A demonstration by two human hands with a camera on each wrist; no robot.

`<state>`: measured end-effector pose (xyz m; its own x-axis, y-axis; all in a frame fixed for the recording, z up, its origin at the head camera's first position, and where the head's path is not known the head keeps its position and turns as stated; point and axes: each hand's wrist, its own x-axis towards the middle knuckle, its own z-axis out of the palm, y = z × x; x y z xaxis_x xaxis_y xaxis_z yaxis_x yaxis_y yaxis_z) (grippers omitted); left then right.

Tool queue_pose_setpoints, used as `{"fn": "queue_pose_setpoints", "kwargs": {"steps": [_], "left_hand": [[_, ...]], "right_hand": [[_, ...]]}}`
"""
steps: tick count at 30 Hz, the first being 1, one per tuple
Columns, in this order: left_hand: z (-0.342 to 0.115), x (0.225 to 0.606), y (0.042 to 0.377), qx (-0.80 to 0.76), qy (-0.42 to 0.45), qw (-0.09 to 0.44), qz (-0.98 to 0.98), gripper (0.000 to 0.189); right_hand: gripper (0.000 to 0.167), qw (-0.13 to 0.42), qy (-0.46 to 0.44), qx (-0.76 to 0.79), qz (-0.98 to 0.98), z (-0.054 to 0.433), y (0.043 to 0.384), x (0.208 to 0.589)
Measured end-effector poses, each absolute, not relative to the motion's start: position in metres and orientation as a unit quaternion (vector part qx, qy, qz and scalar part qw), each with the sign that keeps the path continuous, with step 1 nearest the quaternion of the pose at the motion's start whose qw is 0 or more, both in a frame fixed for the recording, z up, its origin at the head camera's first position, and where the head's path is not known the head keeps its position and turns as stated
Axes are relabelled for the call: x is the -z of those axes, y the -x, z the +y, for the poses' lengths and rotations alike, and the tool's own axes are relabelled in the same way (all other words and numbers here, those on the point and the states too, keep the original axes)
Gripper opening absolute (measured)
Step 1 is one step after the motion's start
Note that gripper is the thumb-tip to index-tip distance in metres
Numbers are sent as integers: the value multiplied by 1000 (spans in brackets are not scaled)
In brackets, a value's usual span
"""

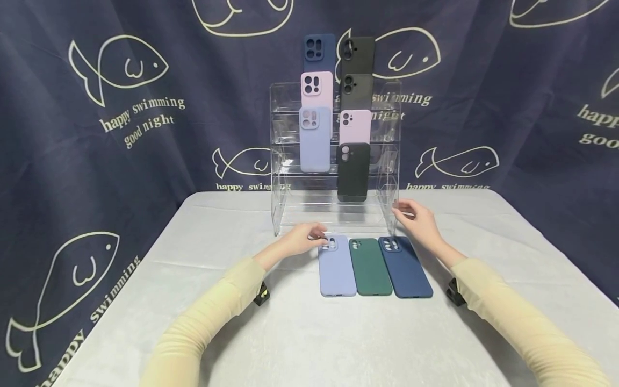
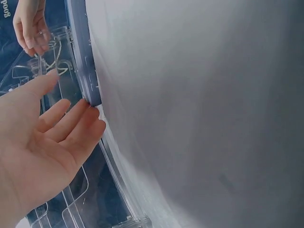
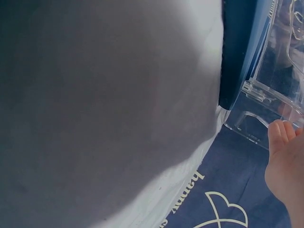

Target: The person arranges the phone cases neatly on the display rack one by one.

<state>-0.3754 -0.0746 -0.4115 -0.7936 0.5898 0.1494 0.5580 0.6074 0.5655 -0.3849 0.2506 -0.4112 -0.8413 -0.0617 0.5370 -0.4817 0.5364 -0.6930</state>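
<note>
In the head view my left hand (image 1: pixel 302 239) is at the camera end of a light blue phone case (image 1: pixel 338 274) lying on the table. The left wrist view shows this hand (image 2: pixel 52 142) with fingers apart and loosely bent, fingertips at the case's edge (image 2: pixel 83 52). My right hand (image 1: pixel 419 221) holds the lower right side of a clear acrylic display rack (image 1: pixel 333 215), thumb and fingers at the panel's edge. Part of this hand (image 3: pixel 287 161) is cut off in the right wrist view. Beside the light blue case lie a green phone case (image 1: pixel 369 269) and a dark blue phone case (image 1: pixel 408 271).
On the rack stand two columns of phone cases. The left column ends in a light blue case (image 1: pixel 315 148), the right one in a black case (image 1: pixel 353 174). A dark blue fish-print curtain (image 1: pixel 232 97) hangs behind the white-covered table (image 1: pixel 367 344).
</note>
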Motion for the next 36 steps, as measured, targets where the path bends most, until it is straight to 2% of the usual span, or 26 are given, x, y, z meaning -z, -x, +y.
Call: {"fn": "queue_pose_setpoints", "kwargs": {"steps": [6, 14, 25, 36], "left_hand": [[-75, 411, 373, -285, -316, 44, 904, 26], [-74, 411, 370, -266, -303, 63, 913, 40], [-73, 412, 370, -244, -288, 53, 924, 32], [-70, 409, 369, -255, -288, 35, 922, 27]], "right_hand": [[30, 237, -167, -460, -839, 245, 376, 402], [30, 236, -176, -456, -840, 236, 356, 384], [32, 234, -165, -452, -845, 249, 381, 409], [35, 227, -154, -442, -854, 250, 385, 413]]}}
